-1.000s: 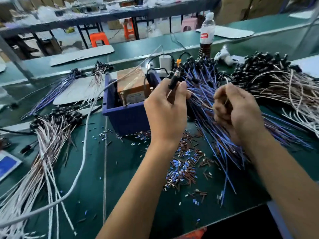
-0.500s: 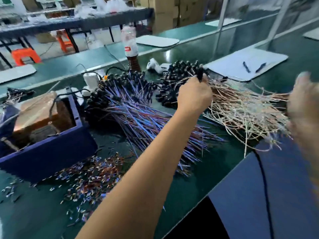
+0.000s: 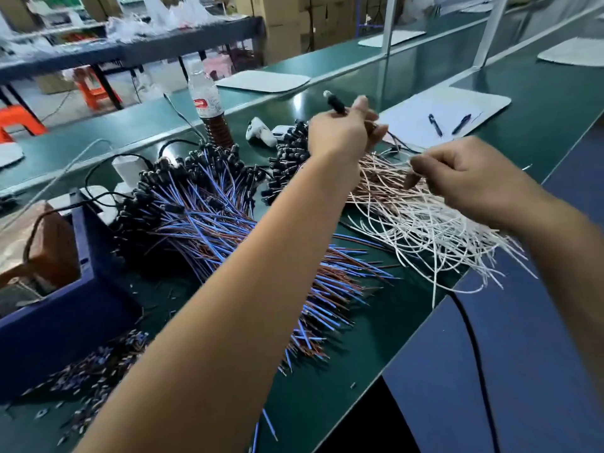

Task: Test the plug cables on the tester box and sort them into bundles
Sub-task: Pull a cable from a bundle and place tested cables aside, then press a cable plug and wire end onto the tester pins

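Left hand (image 3: pixel 340 135) gripped black plug (image 3: pixel 335 102) of one cable, raised above white-wire pile (image 3: pixel 415 220); right hand (image 3: pixel 464 181) pinched thin white wires near their middle. Cable's long axis ran plug-far-left to tail-near-right between hands. Tester box (image 3: pixel 49 256) lay well apart, left, nearer left hand; blue-wire pile (image 3: pixel 209 220) between

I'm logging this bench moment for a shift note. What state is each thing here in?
Left hand: raised over the white pile, gripping a black plug.
Black plug: held up, metal tip pointing away.
Right hand: pinching thin white wires.
White-wire pile: loose, tangled, ends overhanging the bench edge.
Blue-and-brown pile: lying fanned out, untouched.
Bottle: upright, part full of dark liquid.
Pens: lying on the board.
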